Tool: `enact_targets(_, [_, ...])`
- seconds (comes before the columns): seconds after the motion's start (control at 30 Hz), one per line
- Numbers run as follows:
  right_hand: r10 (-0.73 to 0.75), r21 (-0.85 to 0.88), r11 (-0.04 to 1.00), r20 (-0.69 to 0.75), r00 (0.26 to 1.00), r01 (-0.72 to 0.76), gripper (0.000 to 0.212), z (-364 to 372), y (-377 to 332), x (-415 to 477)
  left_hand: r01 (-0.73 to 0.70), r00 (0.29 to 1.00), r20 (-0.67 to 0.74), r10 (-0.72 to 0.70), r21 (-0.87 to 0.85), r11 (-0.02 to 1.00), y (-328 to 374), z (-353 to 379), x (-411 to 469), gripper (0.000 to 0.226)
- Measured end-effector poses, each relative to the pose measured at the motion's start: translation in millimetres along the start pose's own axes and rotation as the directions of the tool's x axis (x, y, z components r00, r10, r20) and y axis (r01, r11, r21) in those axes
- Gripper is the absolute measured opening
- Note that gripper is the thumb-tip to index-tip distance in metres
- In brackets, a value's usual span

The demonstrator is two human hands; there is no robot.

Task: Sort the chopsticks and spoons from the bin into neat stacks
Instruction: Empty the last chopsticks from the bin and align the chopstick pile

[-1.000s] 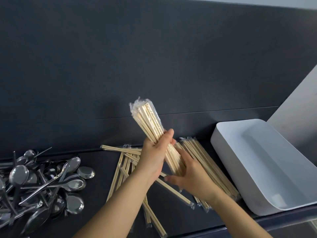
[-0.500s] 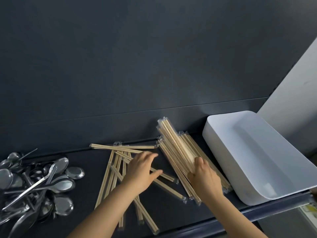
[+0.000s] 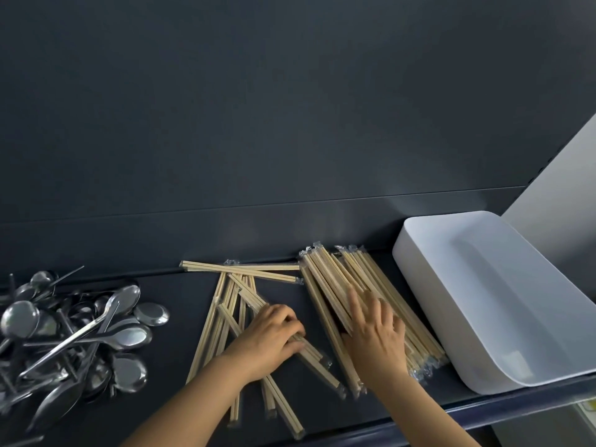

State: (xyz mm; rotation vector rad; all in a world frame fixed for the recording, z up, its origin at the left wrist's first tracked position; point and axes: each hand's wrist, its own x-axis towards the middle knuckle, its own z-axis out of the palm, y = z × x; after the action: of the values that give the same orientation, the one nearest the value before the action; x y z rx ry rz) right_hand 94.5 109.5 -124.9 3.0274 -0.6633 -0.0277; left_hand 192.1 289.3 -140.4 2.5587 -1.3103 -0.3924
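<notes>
many metal spoons (image 3: 74, 330) lie in a mixed heap at the left end of the dark shelf (image 3: 180, 317), and to the right of them the loose chopsticks (image 3: 225, 304) are spread like a fan in clear wrappers. the left hand (image 3: 271, 340) lies on the right part of this fan, its fingers curled around a few of them. just to the right, the right hand (image 3: 374, 337) rests flat with straight, spread fingers on the stack of chopsticks (image 3: 335, 269), which lies just beside the white bin (image 3: 425, 285) at the right end.
</notes>
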Motion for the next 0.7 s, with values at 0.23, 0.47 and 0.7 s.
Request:
enact_targets(0.23, [-0.173, -0.073, 0.981, 0.082, 0.982, 0.179, 0.071, 10, -12, 0, 0.005, 0.997, -0.077, -0.012, -0.087, 0.996, -18, -2, -11, 0.029])
enact_targets(0.47, [-0.354, 0.164, 0.927, 0.091, 0.931, 0.336, 0.054, -24, -63, 39, 0.286, 0.866, -0.391, -0.312, -0.126, 0.950, -51, -23, -38, 0.034])
enact_targets(0.7, [-0.420, 0.130, 0.906, 0.166, 0.892, 0.403, 0.064, -21, -129, 104, 0.503, 0.813, -0.154, -0.561, -0.298, 0.811, -59, -31, -76, 0.066])
